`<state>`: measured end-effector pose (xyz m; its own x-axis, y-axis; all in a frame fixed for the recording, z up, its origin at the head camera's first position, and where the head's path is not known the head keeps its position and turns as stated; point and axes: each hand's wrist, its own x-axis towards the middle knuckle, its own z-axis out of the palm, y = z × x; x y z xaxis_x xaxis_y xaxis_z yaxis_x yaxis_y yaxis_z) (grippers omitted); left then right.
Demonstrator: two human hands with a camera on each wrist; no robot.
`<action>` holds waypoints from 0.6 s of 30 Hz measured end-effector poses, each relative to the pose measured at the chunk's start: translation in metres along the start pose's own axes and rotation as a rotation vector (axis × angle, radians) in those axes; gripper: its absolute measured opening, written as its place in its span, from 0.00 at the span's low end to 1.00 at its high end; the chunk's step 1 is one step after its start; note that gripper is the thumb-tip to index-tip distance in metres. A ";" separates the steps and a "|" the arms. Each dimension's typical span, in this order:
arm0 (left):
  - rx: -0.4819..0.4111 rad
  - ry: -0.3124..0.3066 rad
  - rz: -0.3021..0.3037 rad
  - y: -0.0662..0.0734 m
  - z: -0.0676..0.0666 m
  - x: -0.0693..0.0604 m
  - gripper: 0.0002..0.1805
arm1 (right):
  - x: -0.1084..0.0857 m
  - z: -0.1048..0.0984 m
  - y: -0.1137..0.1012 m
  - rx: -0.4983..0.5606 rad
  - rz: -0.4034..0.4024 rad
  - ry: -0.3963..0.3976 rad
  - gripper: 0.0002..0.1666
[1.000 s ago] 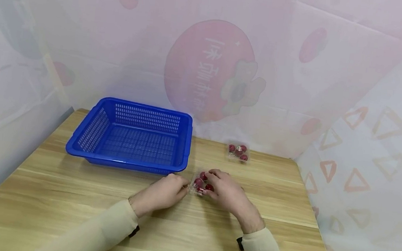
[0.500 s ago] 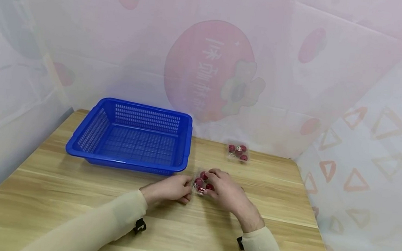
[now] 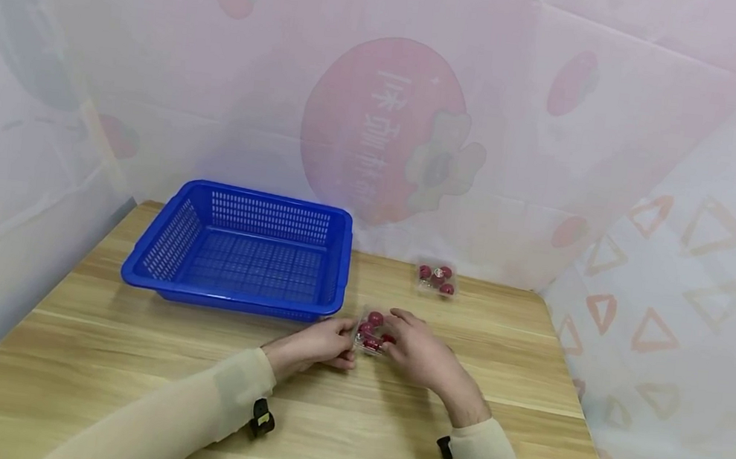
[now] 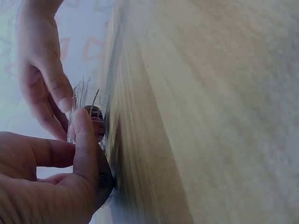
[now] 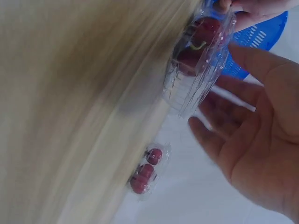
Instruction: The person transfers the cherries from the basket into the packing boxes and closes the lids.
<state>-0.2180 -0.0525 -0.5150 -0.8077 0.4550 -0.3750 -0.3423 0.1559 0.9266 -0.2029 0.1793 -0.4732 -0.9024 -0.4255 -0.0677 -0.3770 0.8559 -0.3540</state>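
A clear plastic box of cherries point(image 3: 369, 328) sits on the table between both hands, its lid side tilted toward the right hand in the right wrist view. Dark red fruit point(image 5: 189, 59) and a pale stem show through its wall. My left hand point(image 3: 322, 343) pinches the box's left edge between thumb and finger, as the left wrist view point(image 4: 70, 163) also shows. At the box's right side, my right hand point(image 3: 421, 351) hovers with relaxed, spread fingers point(image 5: 268, 126). Part of the box is hidden behind the fingers.
A blue perforated plastic basket point(image 3: 260, 299) stands at the back left of the wooden table point(image 3: 346, 437). Near the back edge lies a second clear box of cherries point(image 3: 437, 278). Printed fabric walls point(image 3: 514, 185) enclose the table's back and sides.
My left hand has moved right onto the box's left edge, its wrist turning. The right hand has shifted slightly right. The box has moved a little; basket and second box stay put.
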 end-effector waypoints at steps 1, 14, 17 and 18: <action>-0.001 0.004 -0.001 0.000 0.000 0.000 0.37 | -0.001 -0.001 0.001 0.025 0.020 0.012 0.32; -0.032 0.054 -0.009 -0.001 0.001 0.000 0.48 | -0.007 0.033 0.049 0.776 0.216 -0.064 0.46; -0.023 0.053 0.002 -0.001 0.001 0.001 0.48 | 0.001 0.055 0.074 0.902 0.200 -0.077 0.48; -0.020 0.052 0.004 -0.001 0.001 0.001 0.48 | 0.002 0.056 0.075 0.920 0.211 -0.077 0.48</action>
<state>-0.2180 -0.0514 -0.5165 -0.8326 0.4094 -0.3730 -0.3483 0.1366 0.9274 -0.2209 0.2260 -0.5524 -0.9044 -0.3353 -0.2640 0.1344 0.3634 -0.9219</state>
